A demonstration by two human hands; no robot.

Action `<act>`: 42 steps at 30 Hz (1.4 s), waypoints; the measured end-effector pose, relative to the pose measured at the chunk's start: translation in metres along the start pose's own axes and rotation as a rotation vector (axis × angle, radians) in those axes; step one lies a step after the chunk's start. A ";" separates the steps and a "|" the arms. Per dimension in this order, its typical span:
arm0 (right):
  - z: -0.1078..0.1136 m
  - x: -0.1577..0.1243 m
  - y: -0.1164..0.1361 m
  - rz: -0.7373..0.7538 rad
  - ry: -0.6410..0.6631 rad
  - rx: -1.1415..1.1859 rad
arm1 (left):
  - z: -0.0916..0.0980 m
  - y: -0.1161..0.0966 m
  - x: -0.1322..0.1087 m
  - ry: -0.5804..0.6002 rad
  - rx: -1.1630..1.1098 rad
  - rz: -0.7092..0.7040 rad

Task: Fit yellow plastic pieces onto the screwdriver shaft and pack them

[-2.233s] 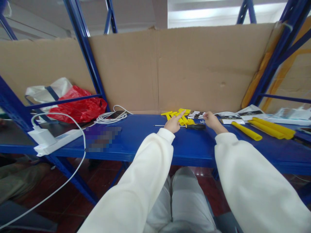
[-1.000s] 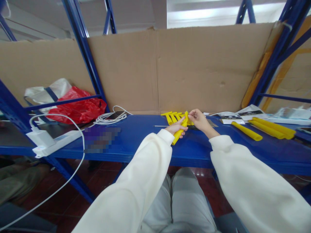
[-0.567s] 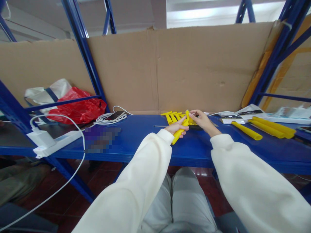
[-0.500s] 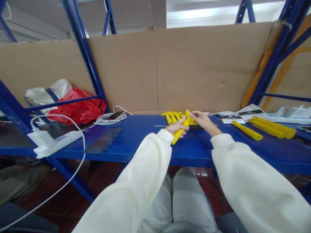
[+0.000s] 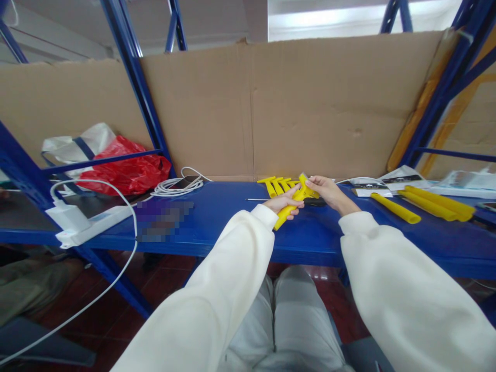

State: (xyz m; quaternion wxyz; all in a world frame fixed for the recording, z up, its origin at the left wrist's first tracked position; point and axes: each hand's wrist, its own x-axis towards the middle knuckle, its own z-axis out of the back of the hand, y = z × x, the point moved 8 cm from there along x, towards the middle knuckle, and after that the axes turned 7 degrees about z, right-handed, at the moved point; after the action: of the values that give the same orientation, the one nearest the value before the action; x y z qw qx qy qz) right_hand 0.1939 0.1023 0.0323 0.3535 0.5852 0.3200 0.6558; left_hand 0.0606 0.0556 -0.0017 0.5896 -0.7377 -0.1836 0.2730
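Observation:
My left hand (image 5: 282, 202) is closed around the shaft of a yellow T-shaped plastic piece (image 5: 287, 212), held just above the blue shelf (image 5: 232, 227). My right hand (image 5: 327, 189) pinches the top end of that same piece between fingers and thumb. Right behind my hands lie several more yellow T-shaped pieces (image 5: 276, 184) in a row. A screwdriver with a black handle (image 5: 315, 202) lies on the shelf under my right hand, its thin metal shaft (image 5: 258, 200) pointing left.
Long yellow tubes (image 5: 395, 208) and printed sheets (image 5: 391, 180) lie to the right. A coiled white cable with a phone (image 5: 178, 185), a red bag (image 5: 124, 168) and a white power strip (image 5: 83, 222) sit to the left. A cardboard wall (image 5: 310, 108) backs the shelf.
Both hands were resting by the yellow pieces. My left hand picked one up and my right hand came across to grip its top end. The last half second shows only a slight shift.

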 end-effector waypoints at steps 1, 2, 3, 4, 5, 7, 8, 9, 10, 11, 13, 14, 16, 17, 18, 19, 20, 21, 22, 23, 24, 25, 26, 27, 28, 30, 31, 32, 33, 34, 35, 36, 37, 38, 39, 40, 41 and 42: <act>0.000 0.000 0.000 -0.004 -0.003 0.003 | 0.000 0.000 -0.001 -0.005 -0.003 0.002; 0.000 0.000 0.000 -0.010 -0.004 0.005 | -0.001 0.000 -0.001 -0.011 -0.006 0.004; 0.000 -0.001 0.001 -0.015 -0.004 0.005 | -0.001 0.000 -0.001 -0.016 -0.010 0.007; 0.000 -0.001 0.001 -0.021 -0.004 0.004 | 0.000 0.000 -0.001 -0.020 -0.014 0.009; -0.001 -0.002 0.002 -0.025 -0.003 0.002 | 0.000 0.001 -0.001 -0.023 -0.018 0.011; -0.002 -0.002 0.003 -0.027 0.002 -0.008 | 0.002 0.001 0.000 -0.026 -0.025 0.010; -0.003 -0.003 0.004 -0.026 0.004 -0.013 | 0.002 0.002 0.001 -0.026 -0.029 0.007; -0.003 -0.003 0.005 -0.024 0.005 -0.018 | 0.003 0.002 0.001 -0.028 -0.032 0.002; -0.004 -0.003 0.005 -0.022 0.004 -0.022 | 0.004 0.002 0.002 -0.029 -0.035 -0.004; -0.005 -0.003 0.006 -0.020 0.003 -0.029 | 0.005 0.002 0.002 -0.030 -0.038 -0.010; -0.005 -0.003 0.006 -0.015 -0.001 -0.055 | 0.005 0.001 0.003 -0.030 -0.040 -0.023; -0.006 -0.003 0.006 -0.012 -0.001 -0.079 | 0.005 0.000 0.003 -0.030 -0.041 -0.030; -0.005 -0.002 0.004 -0.007 0.005 -0.145 | 0.004 -0.001 0.002 -0.029 -0.043 -0.043; -0.005 -0.002 0.003 -0.005 0.008 -0.183 | 0.004 -0.002 0.002 -0.029 -0.044 -0.049; -0.004 -0.002 0.002 -0.001 0.009 -0.222 | 0.004 -0.003 0.002 -0.030 -0.045 -0.053; -0.003 -0.001 0.001 0.004 0.007 -0.260 | 0.004 -0.003 0.002 -0.030 -0.047 -0.056; -0.002 -0.001 0.001 0.012 0.003 -0.295 | 0.004 -0.004 0.002 -0.028 -0.050 -0.058; -0.001 0.000 0.001 0.022 -0.004 -0.327 | 0.004 -0.004 0.002 -0.024 -0.053 -0.058; 0.000 0.000 0.001 0.034 -0.013 -0.354 | 0.004 -0.003 0.002 -0.018 -0.057 -0.059; 0.001 0.001 0.001 0.046 -0.021 -0.376 | 0.004 -0.003 0.003 -0.011 -0.062 -0.060; 0.001 0.001 0.000 0.058 -0.030 -0.393 | 0.005 -0.003 0.003 -0.004 -0.067 -0.062; 0.002 0.002 0.000 0.070 -0.042 -0.405 | 0.005 -0.003 0.003 0.003 -0.074 -0.064; 0.004 0.003 0.000 0.082 -0.055 -0.412 | 0.005 -0.003 0.004 0.008 -0.081 -0.067; 0.005 0.003 0.000 0.091 -0.071 -0.417 | 0.006 -0.003 0.004 0.009 -0.090 -0.071; 0.008 0.004 -0.001 0.098 -0.088 -0.420 | 0.007 -0.003 0.004 0.002 -0.103 -0.076; 0.015 0.006 -0.002 0.105 -0.138 -0.433 | 0.011 -0.005 0.005 -0.039 -0.142 -0.097; 0.021 0.007 -0.003 0.107 -0.164 -0.448 | 0.014 -0.007 0.004 -0.078 -0.170 -0.114; 0.026 0.008 -0.003 0.109 -0.178 -0.470 | 0.018 -0.008 0.004 -0.128 -0.203 -0.135; 0.030 0.008 -0.002 0.110 -0.175 -0.500 | 0.023 -0.010 0.002 -0.185 -0.238 -0.162; 0.033 0.008 -0.002 0.106 -0.147 -0.538 | 0.028 -0.012 0.001 -0.245 -0.273 -0.191; 0.034 0.008 -0.003 0.095 -0.092 -0.581 | 0.033 -0.013 -0.001 -0.304 -0.305 -0.219; 0.035 0.008 -0.005 0.075 -0.022 -0.624 | 0.038 -0.013 -0.003 -0.359 -0.333 -0.239; 0.036 0.006 -0.007 0.043 0.051 -0.666 | 0.042 -0.013 -0.004 -0.409 -0.356 -0.247; 0.037 0.004 -0.009 0.008 0.123 -0.700 | 0.046 -0.012 -0.005 -0.451 -0.373 -0.243; 0.039 0.001 -0.012 -0.028 0.182 -0.729 | 0.049 -0.010 -0.006 -0.484 -0.385 -0.228; 0.041 -0.002 -0.014 -0.058 0.231 -0.752 | 0.051 -0.007 -0.006 -0.511 -0.392 -0.208; 0.042 -0.004 -0.016 -0.077 0.269 -0.768 | 0.054 -0.005 -0.005 -0.529 -0.396 -0.191; 0.044 -0.005 -0.018 -0.088 0.295 -0.779 | 0.055 -0.004 -0.005 -0.540 -0.399 -0.179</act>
State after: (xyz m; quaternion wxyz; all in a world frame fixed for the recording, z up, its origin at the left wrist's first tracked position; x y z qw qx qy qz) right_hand 0.2395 0.1079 0.0189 0.5267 0.2933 0.1200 0.7888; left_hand 0.0230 0.0965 -0.0057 0.3857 -0.7203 -0.4467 0.3645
